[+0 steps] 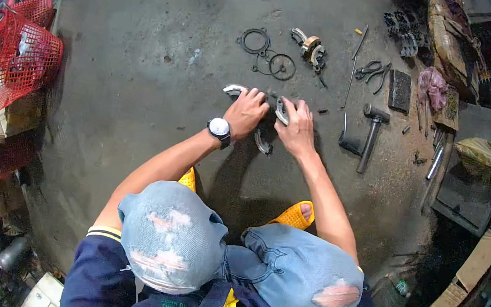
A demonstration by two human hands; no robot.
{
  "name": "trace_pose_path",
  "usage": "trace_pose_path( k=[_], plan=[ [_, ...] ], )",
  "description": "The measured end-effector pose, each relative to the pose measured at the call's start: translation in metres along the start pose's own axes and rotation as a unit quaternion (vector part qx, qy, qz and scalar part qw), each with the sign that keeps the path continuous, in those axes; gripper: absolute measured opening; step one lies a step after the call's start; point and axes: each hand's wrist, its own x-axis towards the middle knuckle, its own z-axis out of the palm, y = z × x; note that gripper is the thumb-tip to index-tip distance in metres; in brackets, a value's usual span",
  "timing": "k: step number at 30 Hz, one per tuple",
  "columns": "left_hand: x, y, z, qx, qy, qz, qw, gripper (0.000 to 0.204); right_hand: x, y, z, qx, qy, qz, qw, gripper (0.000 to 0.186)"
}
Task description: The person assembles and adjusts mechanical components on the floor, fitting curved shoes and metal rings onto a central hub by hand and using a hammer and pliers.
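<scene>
Much bare grey concrete floor (141, 88); clutter around.

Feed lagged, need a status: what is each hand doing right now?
Left hand: closed on a curved metal piece on the floor.
Right hand: closed on another curved metal part.

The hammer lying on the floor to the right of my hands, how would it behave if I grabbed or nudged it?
The hammer looks all metal, so probably stiff and heavy for its size, weighted toward the blocky head. It lies flat on the concrete floor, so a nudge would likely pivot or scrape it rather than roll it far. The round handle may feel slippery.
</scene>
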Motion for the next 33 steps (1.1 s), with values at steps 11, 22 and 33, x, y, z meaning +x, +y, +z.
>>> trace_pose_path(
  k=[11,22,33],
  plan=[
    [0.002,-0.001,-0.011,-0.024,-0.052,0.000,0.998,0.025,0.003,0.008,0.004,-0.069,-0.020,-0.022,0.997,0.049],
    [0.001,-0.006,-0.003,-0.061,-0.006,0.016,0.998,0.029,0.023,0.022,-0.010,-0.151,-0.065,-0.159,0.974,0.032],
    [0.012,0.004,-0.007,-0.042,-0.038,-0.007,0.998,0.023,0.024,0.050,-0.039,-0.068,0.092,-0.109,0.987,0.021]
  ],
)
